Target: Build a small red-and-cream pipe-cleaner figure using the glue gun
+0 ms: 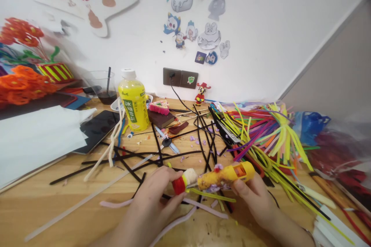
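My left hand [156,198] pinches a small roll of red, white and yellow pipe cleaner [180,183] between thumb and fingers, over the near middle of the table. My right hand [256,198] is wrapped round a yellow hot glue gun [224,175], which lies sideways with its metal tip pointing left. That tip meets or nearly meets the roll; I cannot tell whether they touch. Purple bits and hardened smears cling to the glue gun's body. Under the hands are a yellow-green pipe cleaner [214,195] and pale purple strips [205,207].
Black pipe cleaners [179,153] lie scattered mid-table. A yellow drink bottle [133,102] and a plastic cup [106,90] stand behind. Colourful pipe cleaners [269,135] and scissors [228,131] are to the right. White paper [37,139] and a dark tablet [98,131] lie left.
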